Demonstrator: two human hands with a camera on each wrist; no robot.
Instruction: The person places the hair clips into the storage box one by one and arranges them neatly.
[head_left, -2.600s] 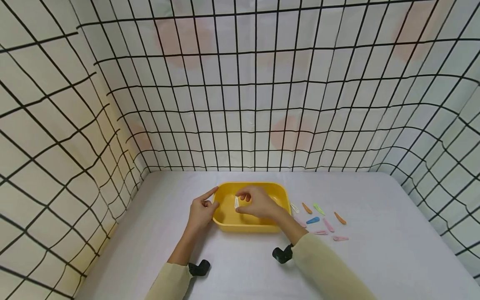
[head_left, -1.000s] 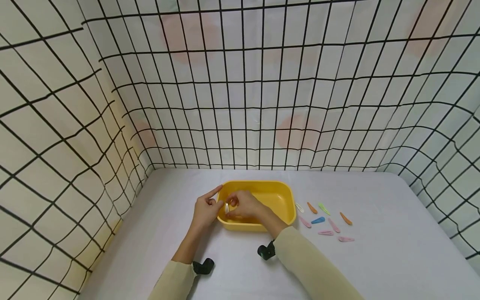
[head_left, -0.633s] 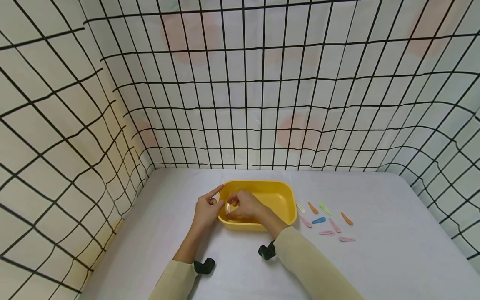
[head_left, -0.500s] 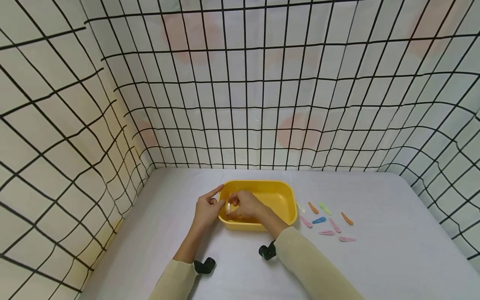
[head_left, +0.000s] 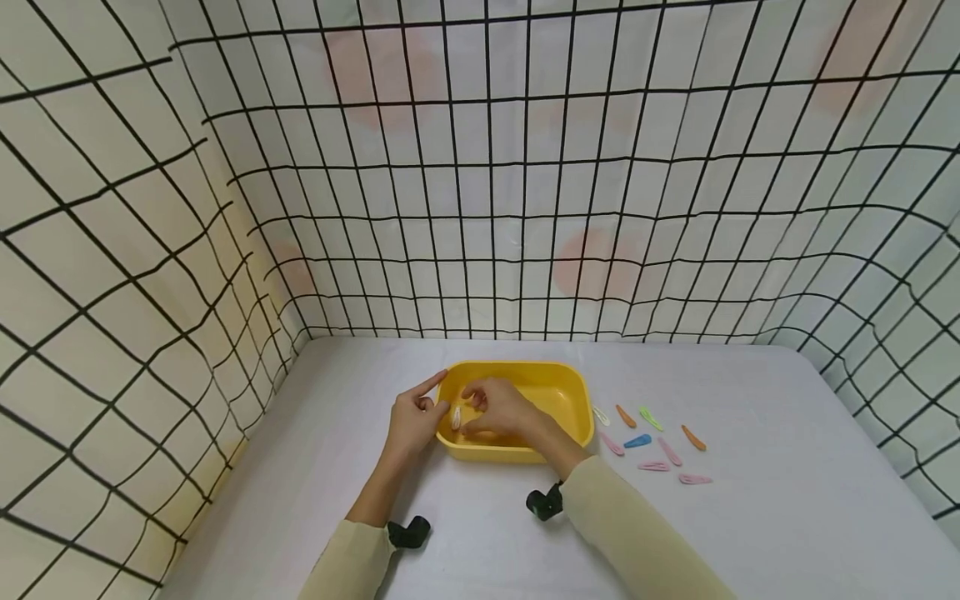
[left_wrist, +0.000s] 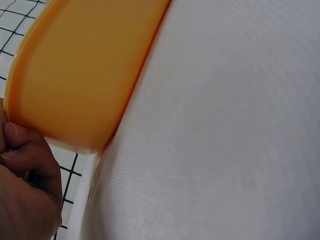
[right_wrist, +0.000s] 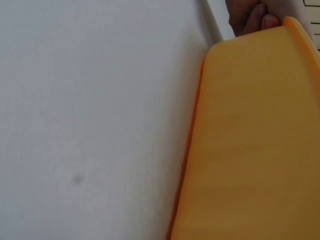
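Observation:
A yellow plastic tray [head_left: 547, 454] stands on the white-covered table. My left hand [head_left: 408, 425] grips its left rim, thumb at the rim and index finger stretched along it; the left wrist view shows the other fingers curled. At the left end inside the tray is a white snap hair clip [head_left: 456, 417]. Just right of it, my right hand [head_left: 504, 408] hovers over the tray with thumb and index finger spread, apart from the clip. The tray's wall hides the right hand in the right wrist view.
Right of the tray lie several loose hair clips: a white one [head_left: 601, 416], orange ones [head_left: 693, 437], a green one [head_left: 650, 418], a blue one [head_left: 637, 441] and pink ones [head_left: 670, 451]. A black wire grid [head_left: 517, 217] rises behind the table and along both sides.
The right hand carried the white hair clip left to the tray's left end and let it go. Its fingers have now parted and drawn slightly right. The left hand keeps its grip.

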